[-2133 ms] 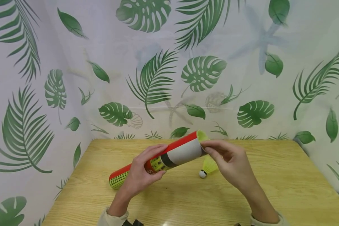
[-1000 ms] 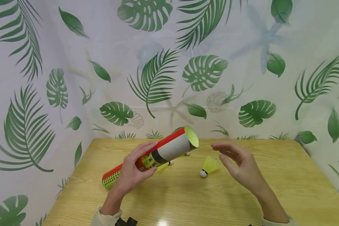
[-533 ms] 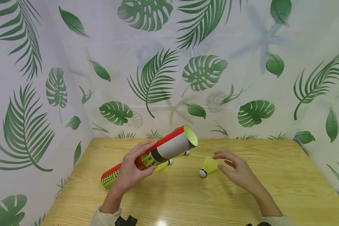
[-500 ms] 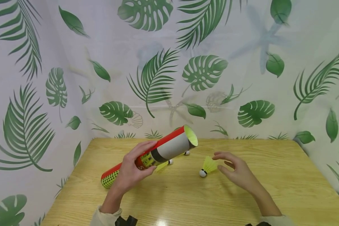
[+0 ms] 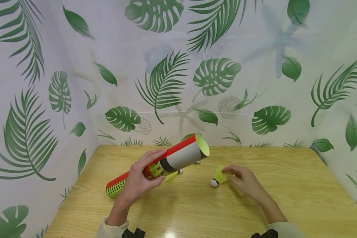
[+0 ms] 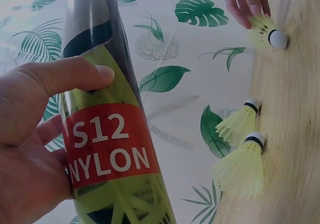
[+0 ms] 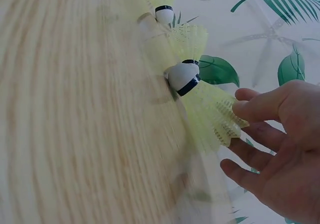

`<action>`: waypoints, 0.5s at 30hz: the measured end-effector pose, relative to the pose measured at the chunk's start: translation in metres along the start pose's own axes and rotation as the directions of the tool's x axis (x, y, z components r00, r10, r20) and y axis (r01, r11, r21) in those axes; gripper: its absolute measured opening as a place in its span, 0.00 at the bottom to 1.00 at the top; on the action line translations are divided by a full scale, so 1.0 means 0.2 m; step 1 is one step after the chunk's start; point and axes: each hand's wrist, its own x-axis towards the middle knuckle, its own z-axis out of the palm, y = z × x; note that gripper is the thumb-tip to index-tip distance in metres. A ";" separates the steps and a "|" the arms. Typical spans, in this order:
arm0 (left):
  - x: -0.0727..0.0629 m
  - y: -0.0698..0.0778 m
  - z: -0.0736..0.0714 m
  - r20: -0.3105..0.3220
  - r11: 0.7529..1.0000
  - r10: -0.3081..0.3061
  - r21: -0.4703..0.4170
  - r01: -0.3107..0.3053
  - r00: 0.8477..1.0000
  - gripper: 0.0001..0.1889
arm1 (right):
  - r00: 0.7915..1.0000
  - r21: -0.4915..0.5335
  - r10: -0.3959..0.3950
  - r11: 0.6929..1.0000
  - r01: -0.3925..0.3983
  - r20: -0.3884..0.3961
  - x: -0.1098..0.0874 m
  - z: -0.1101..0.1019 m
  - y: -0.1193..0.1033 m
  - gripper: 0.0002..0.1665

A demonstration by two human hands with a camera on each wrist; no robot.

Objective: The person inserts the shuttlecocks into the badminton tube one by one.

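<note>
Tube (image 5: 166,162) tilted, lower ctr-left of frame, clasped in L grip (image 5: 138,178), R grip (image 5: 242,181) touching yellow shuttle (image 5: 218,176), can't tell if pinching.

This is a small screened-off nook; whether it stands in a home, an office or a lab, I cannot tell. Pale sheeting (image 5: 172,43) rises behind the wood-grain bench (image 5: 184,208) and closes in to its left and right, printed with green leaves (image 5: 217,76) and, straight beyond the bench, fainter starfish (image 5: 182,115) and shells (image 5: 143,126), like a hung backdrop
</note>
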 end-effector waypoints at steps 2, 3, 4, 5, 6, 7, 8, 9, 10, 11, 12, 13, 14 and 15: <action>0.00 0.00 0.00 0.002 1.000 -0.002 0.003 0.002 1.000 0.42 | 0.999 -0.009 -0.002 1.000 0.002 -0.032 0.00 0.00 0.00 0.14; 0.00 0.00 0.00 0.003 1.000 -0.004 0.004 0.004 1.000 0.42 | 0.999 -0.011 0.002 1.000 -0.002 -0.050 0.00 0.01 0.00 0.14; 0.00 0.00 0.00 0.005 1.000 -0.006 0.005 0.006 1.000 0.42 | 0.998 -0.011 0.002 1.000 -0.003 -0.068 -0.01 0.01 -0.01 0.13; 0.00 0.00 0.00 0.006 1.000 -0.007 0.006 0.007 1.000 0.42 | 0.996 -0.013 0.006 1.000 -0.007 -0.089 -0.01 0.00 -0.01 0.13; 0.00 0.00 0.00 0.008 1.000 -0.009 0.006 0.009 1.000 0.42 | 0.994 -0.011 0.012 1.000 -0.013 -0.110 -0.02 0.00 -0.02 0.12; 0.00 0.00 0.00 0.010 1.000 -0.011 0.005 0.011 1.000 0.42 | 0.992 -0.006 0.016 1.000 -0.017 -0.129 -0.02 0.00 -0.03 0.12; 0.00 0.00 0.00 0.013 1.000 -0.011 0.003 0.011 1.000 0.42 | 0.989 -0.002 0.018 1.000 -0.018 -0.148 -0.03 -0.01 -0.04 0.12; 0.00 0.00 0.00 0.016 1.000 -0.014 0.002 0.014 1.000 0.42 | 0.986 0.005 0.016 1.000 -0.015 -0.165 -0.04 -0.02 -0.05 0.12; 0.00 0.00 0.01 0.019 1.000 -0.014 0.002 0.014 1.000 0.42 | 0.983 0.014 0.010 1.000 -0.008 -0.183 -0.05 -0.03 -0.06 0.12; 0.00 0.00 0.01 0.021 1.000 -0.015 0.001 0.015 1.000 0.42 | 0.980 0.023 0.004 1.000 0.001 -0.200 -0.05 -0.04 -0.07 0.12; 0.01 0.00 0.01 0.024 1.000 -0.016 0.001 0.016 1.000 0.42 | 0.976 0.033 -0.003 0.999 0.010 -0.218 -0.06 -0.05 -0.09 0.13; 0.01 0.00 0.01 0.027 1.000 -0.016 0.001 0.016 1.000 0.42 | 0.972 0.042 -0.014 0.999 0.025 -0.236 -0.06 -0.07 -0.10 0.13; 0.01 0.00 0.01 0.030 1.000 -0.016 0.001 0.016 0.999 0.42 | 0.967 0.049 -0.026 0.998 0.039 -0.253 -0.07 -0.08 -0.12 0.13; 0.01 0.00 0.02 0.032 1.000 -0.018 0.003 0.018 0.999 0.42 | 0.962 0.057 -0.036 0.997 0.054 -0.272 -0.07 -0.10 -0.13 0.13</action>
